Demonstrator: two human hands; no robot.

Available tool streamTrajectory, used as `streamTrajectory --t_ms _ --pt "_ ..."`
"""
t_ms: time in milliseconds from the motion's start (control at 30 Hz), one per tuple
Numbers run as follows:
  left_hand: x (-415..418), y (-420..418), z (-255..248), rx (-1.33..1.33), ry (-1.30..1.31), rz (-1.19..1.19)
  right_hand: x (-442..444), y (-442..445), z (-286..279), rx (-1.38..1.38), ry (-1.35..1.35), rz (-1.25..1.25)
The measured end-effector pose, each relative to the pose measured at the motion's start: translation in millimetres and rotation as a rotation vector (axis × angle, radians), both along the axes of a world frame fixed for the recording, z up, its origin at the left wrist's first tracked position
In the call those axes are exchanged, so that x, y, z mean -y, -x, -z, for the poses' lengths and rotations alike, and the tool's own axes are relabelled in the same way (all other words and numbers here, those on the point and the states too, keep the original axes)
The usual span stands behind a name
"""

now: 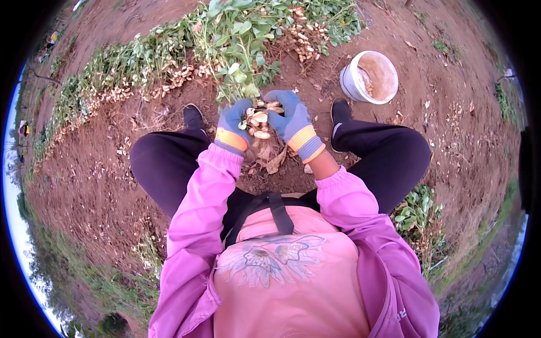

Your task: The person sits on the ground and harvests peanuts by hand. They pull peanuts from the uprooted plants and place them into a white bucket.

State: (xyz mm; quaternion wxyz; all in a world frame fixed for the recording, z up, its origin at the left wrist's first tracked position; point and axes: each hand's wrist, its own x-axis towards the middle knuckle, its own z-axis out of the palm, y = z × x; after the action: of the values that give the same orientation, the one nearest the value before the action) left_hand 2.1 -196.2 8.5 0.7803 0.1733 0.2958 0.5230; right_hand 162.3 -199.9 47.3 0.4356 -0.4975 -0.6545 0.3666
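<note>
My left hand (235,120), in a blue-grey work glove with an orange cuff, grips an uprooted peanut plant (239,76) near its root end. The plant's leafy stems stretch away from me towards the row. Between my two gloves hangs a cluster of pale peanut pods (259,122). My right hand (291,116), gloved alike, has its fingers and thumb curled around pods at the cluster's right side. Its fingertips are partly hidden, so how firmly they hold is hard to see.
A white plastic bucket (347,82) with some pods inside stands beyond my right foot. Pulled peanut plants (165,50) lie in a long row ahead and to the left, pods towards me. Another leafy plant (416,211) lies by my right side. Dry leaves (274,160) litter the reddish soil.
</note>
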Motion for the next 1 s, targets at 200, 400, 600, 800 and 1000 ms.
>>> streamTrajectory --t_ms 200,400,600,800,1000 --pt "2.6 -2.7 -18.8 0.077 0.224 0.109 1.3 -4.9 1.6 -0.167 0.073 -0.034" --pt "6.6 -12.4 -19.9 -0.014 0.191 -0.058 5.1 -9.1 -16.7 -0.274 0.168 -0.057" --pt "8.2 -7.6 1.6 0.076 0.228 0.067 6.4 -9.6 -22.4 -0.351 0.316 -0.023" --pt "14.1 -24.4 -39.0 0.099 0.272 0.089 3.0 -9.8 -17.8 -0.385 0.372 0.080" --pt "5.9 -28.5 -1.2 0.014 0.082 -0.125 4.7 -5.3 -8.7 -0.201 0.135 0.152"
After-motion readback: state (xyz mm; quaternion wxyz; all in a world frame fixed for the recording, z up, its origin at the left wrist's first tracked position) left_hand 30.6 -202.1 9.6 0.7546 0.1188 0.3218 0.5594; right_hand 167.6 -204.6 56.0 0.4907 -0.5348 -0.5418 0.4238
